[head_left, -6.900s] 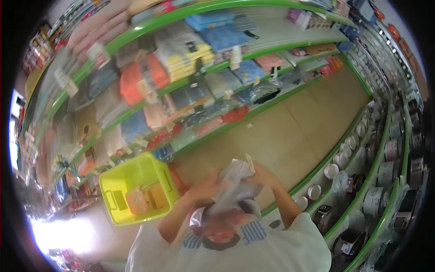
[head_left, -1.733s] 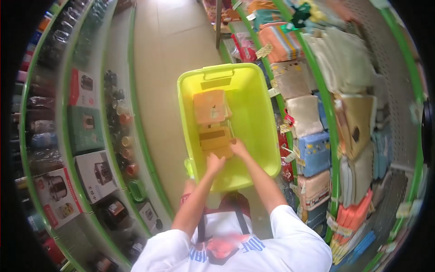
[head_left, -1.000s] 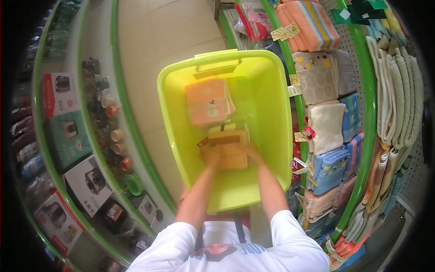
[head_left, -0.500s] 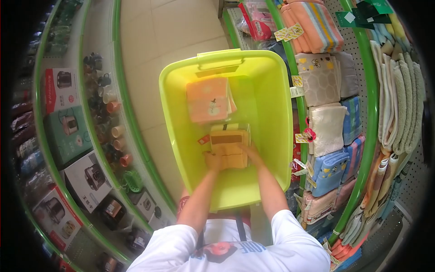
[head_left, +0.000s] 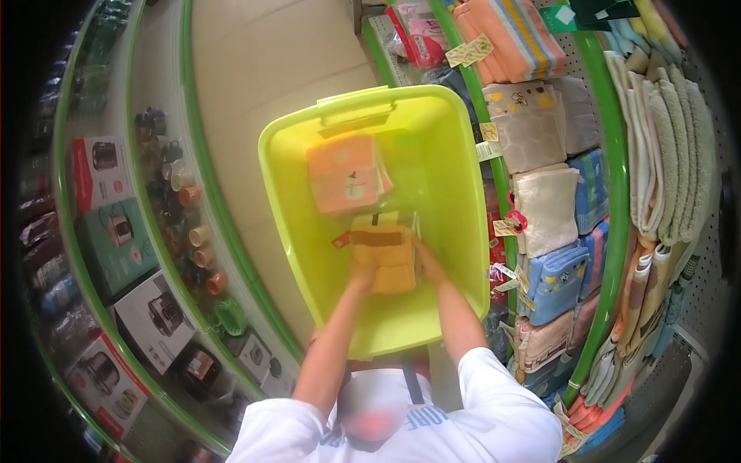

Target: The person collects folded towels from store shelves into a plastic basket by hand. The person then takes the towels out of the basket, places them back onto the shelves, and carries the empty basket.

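Observation:
Inside a lime-yellow plastic bin (head_left: pixel 455 224), a folded yellow towel stack (head_left: pixel 392 268) with a brown band lies near the front. My left hand (head_left: pixel 363 274) grips its left edge, while my right hand (head_left: pixel 427 261) holds the right edge. The fingers curl partly out of sight against the stack's sides. A red tag (head_left: pixel 340 241) sticks out at its upper left. Farther back in the bin lies a folded pink-orange towel stack (head_left: pixel 343 174) with a small white figure on it, touched by neither hand.
Shelves on the right hold folded towels, including a blue one (head_left: pixel 557 282) and a beige one (head_left: pixel 544 208), with hanging towels (head_left: pixel 679 154) beyond. Left shelves carry cups (head_left: pixel 202 257) and boxed appliances (head_left: pixel 158 309). Tiled floor (head_left: pixel 231 92) shows between the shelves and the bin.
My hands have settled onto the two sides of the yellow towel stack; the right hand has come off its top. The bin appears slightly further left in view.

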Motion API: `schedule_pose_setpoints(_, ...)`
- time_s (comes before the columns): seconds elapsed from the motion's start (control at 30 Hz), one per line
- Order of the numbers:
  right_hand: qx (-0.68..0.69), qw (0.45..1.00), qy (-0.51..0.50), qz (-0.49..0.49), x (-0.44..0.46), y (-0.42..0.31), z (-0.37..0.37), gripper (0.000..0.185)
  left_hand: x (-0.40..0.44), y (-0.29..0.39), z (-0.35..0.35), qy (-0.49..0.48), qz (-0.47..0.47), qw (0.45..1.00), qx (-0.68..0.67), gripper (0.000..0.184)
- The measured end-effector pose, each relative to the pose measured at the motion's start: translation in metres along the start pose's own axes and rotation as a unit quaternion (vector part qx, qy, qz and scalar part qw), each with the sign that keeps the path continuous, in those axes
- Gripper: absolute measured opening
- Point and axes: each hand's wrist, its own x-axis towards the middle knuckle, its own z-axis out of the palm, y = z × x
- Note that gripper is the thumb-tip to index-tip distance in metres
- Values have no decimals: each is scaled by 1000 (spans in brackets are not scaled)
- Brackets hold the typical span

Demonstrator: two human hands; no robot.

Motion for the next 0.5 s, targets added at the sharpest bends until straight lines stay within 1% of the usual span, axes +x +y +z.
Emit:
schedule_pose_setpoints(0.03, -18, 1000, 11, 9, -2, -4, 2, 67, 0, 3, -6, 18, 21, 998, 63, 47)
schedule_pose_setpoints(0.07, -34, 999, 21, 19, -7, -6, 4, 64, -6, 3, -14, 11, 61, 993, 97, 47)
schedule_pose_setpoints(0.1, -49, 998, 31, 28, -13, -10, 9, 61, -35, 31, -23, 2, 101, 986, 132, 48)
schedule_pose_setpoints(0.13, -72, 997, 1, 19, -19, -14, 14, 59, -61, 59, -30, -7, 142, 976, 166, 49)
schedule_pose_setpoints(0.2, -118, 991, -59, 0, -34, -21, 23, 53, -104, 94, -41, -10, 169, 974, 151, 48)
schedule_pose_setpoints(0.3, -115, 993, -11, -12, -36, -17, 36, 46, -136, 107, -68, -34, 218, 970, 100, 45)
schedule_pose_setpoints(0.33, -134, 991, 8, -25, -49, -23, 47, 45, -147, 111, -80, -51, 237, 967, 81, 43)
schedule_pose_setpoints(0.4, -164, 983, 61, -54, -90, -35, 65, 44, -174, 121, -102, -64, 189, 980, 12, 41)
schedule_pose_setpoints(0.43, -168, 977, 80, -100, -122, -42, 75, 45, -190, 128, -112, -80, 161, 984, -16, 41)
schedule_pose_setpoints(0.5, -169, 956, 142, -196, -191, -50, 93, 46, -223, 148, -127, -138, 186, 972, -34, 41)
